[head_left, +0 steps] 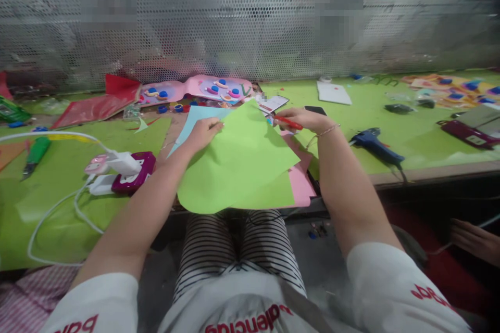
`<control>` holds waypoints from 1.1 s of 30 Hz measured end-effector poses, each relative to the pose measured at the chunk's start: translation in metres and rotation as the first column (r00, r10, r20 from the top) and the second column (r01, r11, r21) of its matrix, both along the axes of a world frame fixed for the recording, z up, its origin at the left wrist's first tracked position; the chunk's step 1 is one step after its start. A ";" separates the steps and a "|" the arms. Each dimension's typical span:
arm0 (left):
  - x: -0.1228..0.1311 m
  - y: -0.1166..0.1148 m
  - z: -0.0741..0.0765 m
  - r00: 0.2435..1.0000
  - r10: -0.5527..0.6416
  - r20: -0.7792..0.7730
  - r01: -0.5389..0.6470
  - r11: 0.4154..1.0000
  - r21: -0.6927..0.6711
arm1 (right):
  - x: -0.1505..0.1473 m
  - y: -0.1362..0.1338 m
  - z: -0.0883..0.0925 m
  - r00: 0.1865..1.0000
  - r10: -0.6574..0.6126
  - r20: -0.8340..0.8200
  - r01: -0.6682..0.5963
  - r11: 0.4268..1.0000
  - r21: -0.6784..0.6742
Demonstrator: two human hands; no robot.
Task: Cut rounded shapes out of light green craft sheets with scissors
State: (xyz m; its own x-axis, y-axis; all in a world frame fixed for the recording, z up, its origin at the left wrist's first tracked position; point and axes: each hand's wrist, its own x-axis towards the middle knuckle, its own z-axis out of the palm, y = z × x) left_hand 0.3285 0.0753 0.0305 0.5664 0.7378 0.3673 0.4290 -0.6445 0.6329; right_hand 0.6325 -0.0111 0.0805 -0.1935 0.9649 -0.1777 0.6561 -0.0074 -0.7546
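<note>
A large bright green sheet (238,161) is held up over the table's front edge. My left hand (205,134) grips its upper left side, fingers closed on it. In my right hand (299,118) are scissors with red handles (289,123), their blades at the sheet's upper right edge. Whether the blades are apart is too small to tell. Beneath the green sheet show a light blue sheet (201,117) at the upper left and a pink sheet (302,184) at the right.
Left stand a purple power socket (135,171) with white cables and a green-handled cutter (37,155). Right lie a blue glue gun (377,146) and a white card (334,92). Behind is a perforated metal screen (219,21). Another person's hand (474,239) shows at lower right.
</note>
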 end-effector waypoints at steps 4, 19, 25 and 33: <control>0.000 -0.002 0.000 1.000 -0.016 -0.010 0.016 1.000 -0.003 | 0.000 0.001 0.000 1.000 -0.014 0.020 0.014 1.000 -0.001; 0.003 -0.003 -0.002 0.999 -0.033 -0.026 0.032 0.999 -0.010 | 0.004 0.001 0.002 0.997 0.018 0.081 -0.021 0.999 0.047; 0.005 -0.007 -0.001 0.998 -0.056 -0.035 0.056 0.998 -0.016 | 0.005 0.000 0.004 0.993 0.027 0.117 -0.035 0.997 0.069; 0.008 -0.010 0.002 0.996 -0.086 -0.029 0.085 0.996 -0.015 | 0.010 -0.003 0.008 0.991 0.052 0.124 -0.059 0.997 0.048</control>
State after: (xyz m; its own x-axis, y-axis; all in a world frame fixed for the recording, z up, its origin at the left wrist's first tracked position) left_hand 0.3365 0.0657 0.0324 0.6382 0.6908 0.3399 0.3915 -0.6713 0.6294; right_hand 0.6426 -0.0142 0.0888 -0.2269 0.9617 -0.1538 0.7420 0.0684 -0.6669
